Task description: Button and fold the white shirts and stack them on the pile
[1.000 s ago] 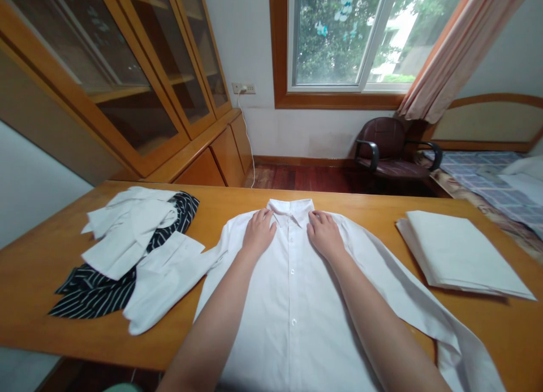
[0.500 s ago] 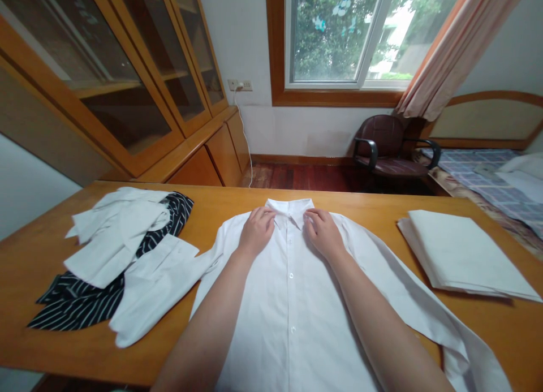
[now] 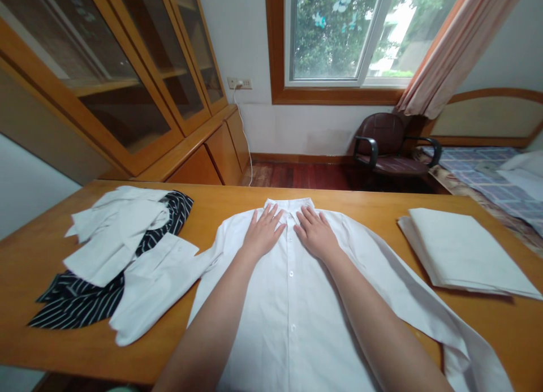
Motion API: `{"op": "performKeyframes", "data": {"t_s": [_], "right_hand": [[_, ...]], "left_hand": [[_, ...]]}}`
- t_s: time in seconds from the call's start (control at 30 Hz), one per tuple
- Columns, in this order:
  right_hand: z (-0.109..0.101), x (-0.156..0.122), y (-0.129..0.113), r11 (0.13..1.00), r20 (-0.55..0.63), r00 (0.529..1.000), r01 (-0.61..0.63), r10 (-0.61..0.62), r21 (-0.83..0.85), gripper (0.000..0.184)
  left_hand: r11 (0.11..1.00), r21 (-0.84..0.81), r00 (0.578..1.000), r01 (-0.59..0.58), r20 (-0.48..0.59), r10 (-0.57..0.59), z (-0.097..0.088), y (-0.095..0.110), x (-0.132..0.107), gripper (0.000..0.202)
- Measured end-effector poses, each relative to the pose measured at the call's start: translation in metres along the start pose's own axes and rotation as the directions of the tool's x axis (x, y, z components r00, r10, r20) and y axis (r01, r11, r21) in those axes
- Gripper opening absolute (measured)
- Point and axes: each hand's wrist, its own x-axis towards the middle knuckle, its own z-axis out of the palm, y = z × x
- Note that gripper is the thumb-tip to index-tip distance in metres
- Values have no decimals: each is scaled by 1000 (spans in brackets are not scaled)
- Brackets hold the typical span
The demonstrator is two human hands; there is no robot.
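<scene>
A white button-up shirt (image 3: 271, 307) lies front side up, its collar toward the far edge of the wooden table (image 3: 220, 195). Its buttoned placket runs down the middle, and both sleeves spread outward. My left hand (image 3: 263, 231) rests flat, fingers spread, on the upper chest just below the collar, left of the placket. Opposite it, my right hand (image 3: 314, 232) lies flat on the other side of the placket with its fingers apart. Neither hand grips the fabric. The collar's lower points are partly covered by my fingers.
On the left lies a heap of white clothing (image 3: 119, 222) with black striped cloth (image 3: 80, 304); the shirt's left-hand cuff touches it. A folded white stack (image 3: 470, 250) sits at the right. Beyond the table are a glass-door cabinet (image 3: 178, 132), a chair (image 3: 384, 143) and a bed (image 3: 487, 166).
Both hands have gone from curled fingers at the collar points to flat, spread palms on the upper chest, slightly nearer the placket. The shirt stays in place.
</scene>
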Motion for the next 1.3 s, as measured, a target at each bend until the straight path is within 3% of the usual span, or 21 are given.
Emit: {"op": "performKeyframes", "data": {"t_s": [0.1,0.23,0.4,0.73,0.83,0.93,1.1,1.3], "right_hand": [[-5,1,5,999,-95,995,-34,38,40,45],[-13,0,14,981,-206,960,-174,189,89,36],[-14,-3,17,962,-157,949,-271,272,31,30],[-11,-6,13,973,-123,971,-214,203,-87,41],[-8,-7,15,975,-122,974,-203,191,-95,43],[-5,-8,16,977,-115,977,-192,181,-97,45],[-8,-6,15,972,-118,971,-219,209,-80,44],[-11,-3,16,976,-128,970,-213,206,-44,39]], "left_hand": [[1000,-1,999,29,-19,-29,-1,-2,-1,52],[992,3,991,124,-48,-124,-2,-10,-3,53],[975,7,974,224,-50,-223,-2,-22,-3,57],[951,90,954,296,10,-299,2,-23,-1,61],[954,74,957,291,-11,-291,5,-25,-1,61],[963,29,959,267,-108,-263,5,-28,-2,57],[977,-65,930,201,-300,-212,0,-31,-4,28],[989,-66,962,130,-233,-141,-2,-28,-4,31]]}}
